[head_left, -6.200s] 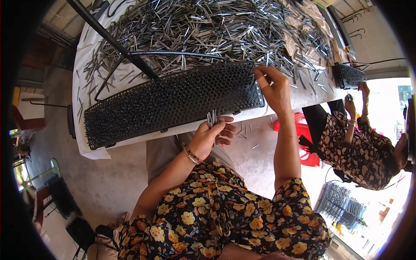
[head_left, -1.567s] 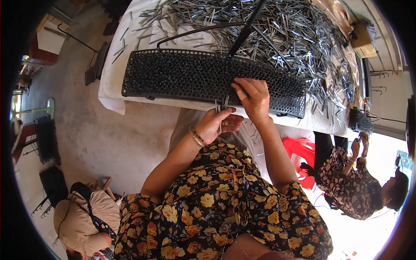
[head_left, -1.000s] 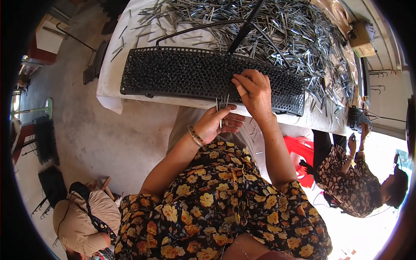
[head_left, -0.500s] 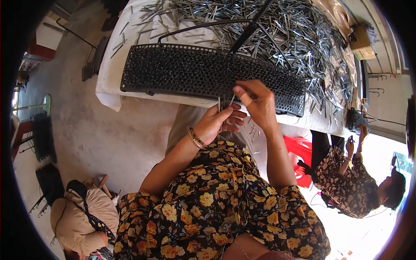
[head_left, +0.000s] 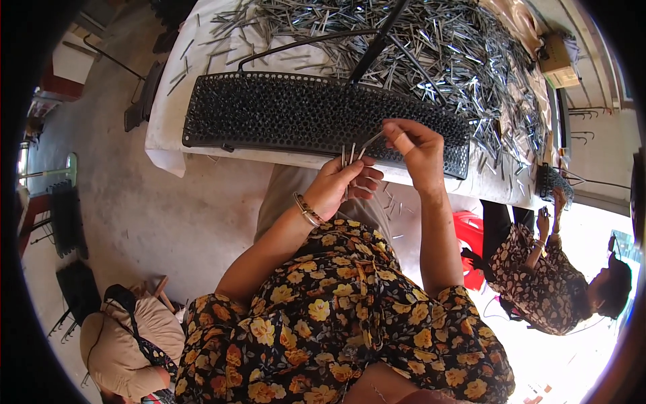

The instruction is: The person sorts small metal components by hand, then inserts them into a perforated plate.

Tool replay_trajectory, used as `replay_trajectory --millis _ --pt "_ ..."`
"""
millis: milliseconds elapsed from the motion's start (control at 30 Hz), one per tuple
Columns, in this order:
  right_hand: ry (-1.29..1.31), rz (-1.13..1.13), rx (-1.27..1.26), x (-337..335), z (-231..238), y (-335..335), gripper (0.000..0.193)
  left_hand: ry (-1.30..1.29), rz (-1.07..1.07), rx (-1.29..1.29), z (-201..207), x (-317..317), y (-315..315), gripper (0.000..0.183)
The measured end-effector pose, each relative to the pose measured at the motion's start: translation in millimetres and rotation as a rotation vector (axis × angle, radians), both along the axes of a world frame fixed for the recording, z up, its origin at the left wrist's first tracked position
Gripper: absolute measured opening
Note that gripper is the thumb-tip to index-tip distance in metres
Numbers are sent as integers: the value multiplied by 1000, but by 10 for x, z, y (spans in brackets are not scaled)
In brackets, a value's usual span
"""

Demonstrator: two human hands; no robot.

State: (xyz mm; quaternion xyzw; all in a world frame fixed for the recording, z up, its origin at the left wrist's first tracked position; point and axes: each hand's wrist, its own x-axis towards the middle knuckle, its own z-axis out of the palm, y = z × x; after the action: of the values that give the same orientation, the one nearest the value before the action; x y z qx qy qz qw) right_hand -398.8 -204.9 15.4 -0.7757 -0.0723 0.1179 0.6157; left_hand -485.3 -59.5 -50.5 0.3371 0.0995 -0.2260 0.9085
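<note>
My left hand (head_left: 338,183) is closed round a few thin metal strips (head_left: 345,155), whose ends stick up past the thumb. Just to its right and a little higher, my right hand (head_left: 415,151) pinches one slim metal strip (head_left: 371,141) between thumb and fingertips. Both hands are at the near edge of a long black perforated rack (head_left: 296,111), which is covered in round holes and lies along the front of the table. Dark pieces fill many of its holes; a row near the front edge shows bare holes. The fingertips of my right hand overlap the rack in view.
A large heap of loose metal strips (head_left: 444,60) covers the white-clothed table (head_left: 165,128) behind the rack. Black rods (head_left: 377,50) rise from the rack. At the right, another person (head_left: 545,279) works by a red stool (head_left: 469,232). A second person (head_left: 131,343) sits lower left.
My right hand has moved right and slightly away from my left, with a strip now showing in its pinch. My left hand stays almost in place.
</note>
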Motion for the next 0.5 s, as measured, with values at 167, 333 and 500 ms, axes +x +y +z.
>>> replay_trajectory --millis 167,333,500 --pt "-430 -38 -200 50 -144 6 17 80 -9 -7 -23 -49 -42 27" --pt "-485 -24 -279 16 -197 87 16 119 8 -81 -23 -27 -51 25" --pt "-600 -2 -325 29 -245 98 16 140 18 -97 -82 -24 -62 26"
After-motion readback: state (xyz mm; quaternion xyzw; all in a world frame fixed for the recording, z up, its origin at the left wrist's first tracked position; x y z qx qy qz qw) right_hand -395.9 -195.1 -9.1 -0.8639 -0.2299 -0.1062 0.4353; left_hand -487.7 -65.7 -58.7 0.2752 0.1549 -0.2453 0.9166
